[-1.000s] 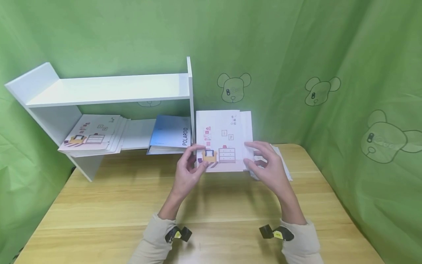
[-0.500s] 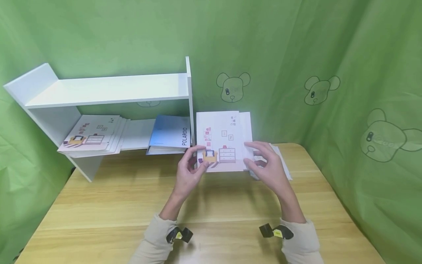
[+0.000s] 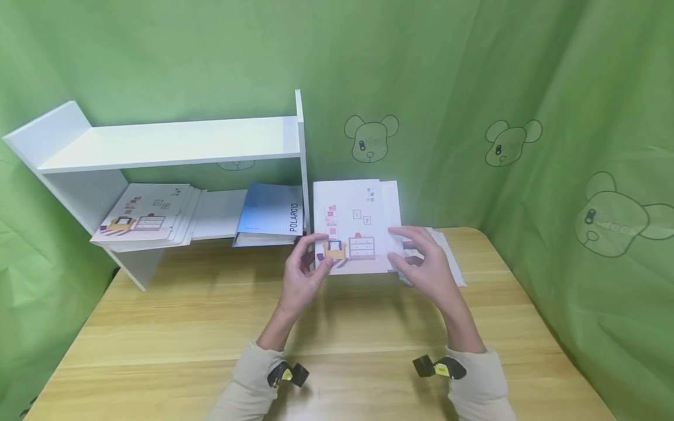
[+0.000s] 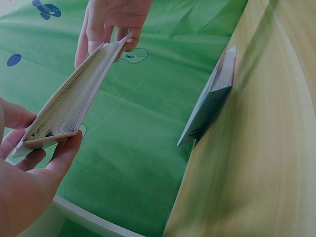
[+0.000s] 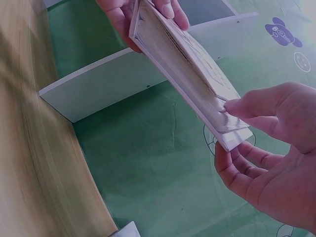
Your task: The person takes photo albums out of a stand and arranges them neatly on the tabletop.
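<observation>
Both hands hold up a thick white photo album above the table, its cover printed with a yellow armchair and a chest of drawers. My left hand pinches its lower left edge, thumb in front. At the lower right, my right hand grips the side, with the thumb on the near face. In the left wrist view, the page edges of the album show between its covers. The right wrist view shows the right thumb against the pages and the other fingers under the back cover.
A white desk shelf stands at the left. On its lower board lie several similar white albums and a blue POLAROID album. Another album lies behind my right hand on the wooden table. A green curtain hangs behind.
The album's top edge has dropped slightly in the head view, and its right edge has shifted a little left. Both hands keep their hold; the view itself has moved slightly.
</observation>
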`<state>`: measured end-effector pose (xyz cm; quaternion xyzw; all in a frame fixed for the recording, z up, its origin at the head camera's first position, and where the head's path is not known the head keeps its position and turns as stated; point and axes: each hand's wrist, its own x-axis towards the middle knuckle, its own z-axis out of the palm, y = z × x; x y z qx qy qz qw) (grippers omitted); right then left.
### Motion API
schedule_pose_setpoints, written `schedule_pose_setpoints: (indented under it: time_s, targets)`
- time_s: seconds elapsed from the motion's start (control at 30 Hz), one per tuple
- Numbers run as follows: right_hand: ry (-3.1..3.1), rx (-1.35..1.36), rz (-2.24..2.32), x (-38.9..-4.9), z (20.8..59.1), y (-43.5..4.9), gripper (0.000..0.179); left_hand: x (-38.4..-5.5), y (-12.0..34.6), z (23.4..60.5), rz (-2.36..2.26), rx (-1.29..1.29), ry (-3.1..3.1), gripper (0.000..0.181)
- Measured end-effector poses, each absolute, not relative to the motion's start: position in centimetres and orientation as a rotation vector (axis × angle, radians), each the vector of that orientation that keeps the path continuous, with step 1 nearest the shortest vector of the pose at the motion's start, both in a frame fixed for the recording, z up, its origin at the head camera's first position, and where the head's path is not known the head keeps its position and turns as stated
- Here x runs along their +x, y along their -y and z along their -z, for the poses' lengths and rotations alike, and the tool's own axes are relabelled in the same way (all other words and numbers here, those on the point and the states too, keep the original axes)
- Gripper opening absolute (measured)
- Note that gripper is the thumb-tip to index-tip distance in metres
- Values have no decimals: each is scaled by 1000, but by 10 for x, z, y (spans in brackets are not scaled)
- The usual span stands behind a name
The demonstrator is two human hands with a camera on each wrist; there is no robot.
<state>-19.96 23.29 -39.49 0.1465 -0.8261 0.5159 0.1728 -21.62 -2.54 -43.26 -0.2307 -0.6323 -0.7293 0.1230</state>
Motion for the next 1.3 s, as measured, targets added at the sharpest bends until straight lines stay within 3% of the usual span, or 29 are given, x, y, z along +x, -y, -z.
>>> schedule_pose_setpoints:
  time_s: [1.3]
  targets:
    - [2450, 365, -1408, -207, 407, -231, 48, -224, 23, 449, 2160, -599, 1860, 48]
